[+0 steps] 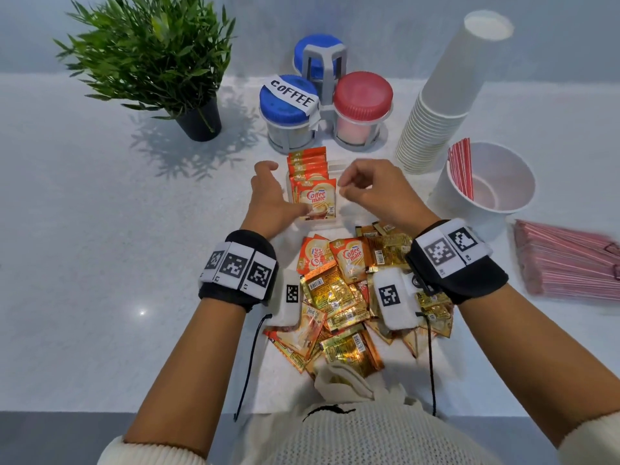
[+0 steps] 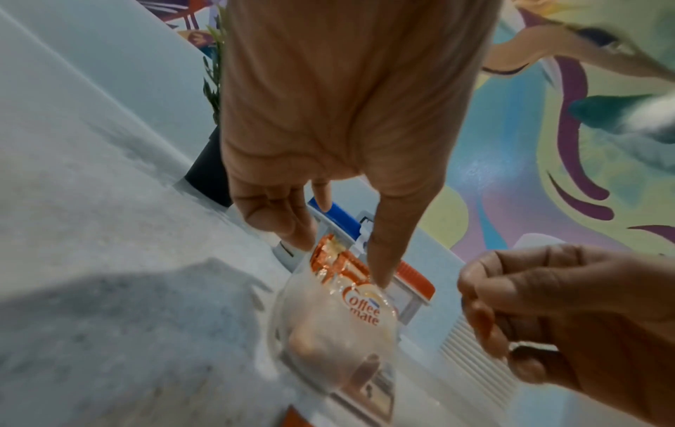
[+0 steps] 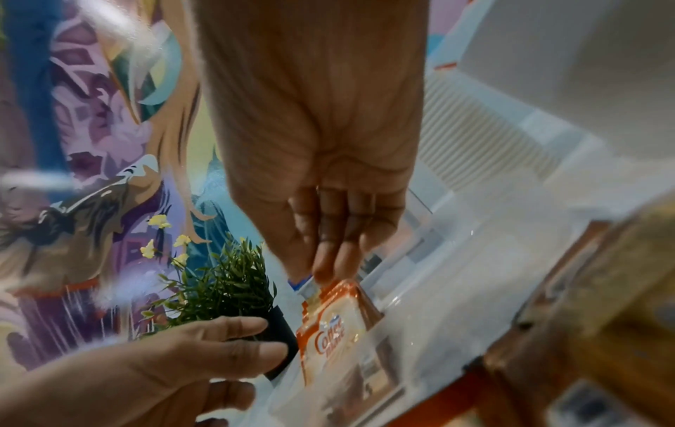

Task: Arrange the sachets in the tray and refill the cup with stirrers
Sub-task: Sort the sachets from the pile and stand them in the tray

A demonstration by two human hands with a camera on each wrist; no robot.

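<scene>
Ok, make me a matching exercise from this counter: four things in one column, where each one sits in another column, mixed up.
Things:
1. Potted plant
2. Stack of paper cups
3. Loose sachets
4. Jar labelled coffee

Places:
A. Piled between the wrists
B. Far left of the counter
C. In the rack beside the red-lidded jar
D. Right, behind the cup with stirrers

Pairs: 1-B, 2-D, 3-A, 4-C
</scene>
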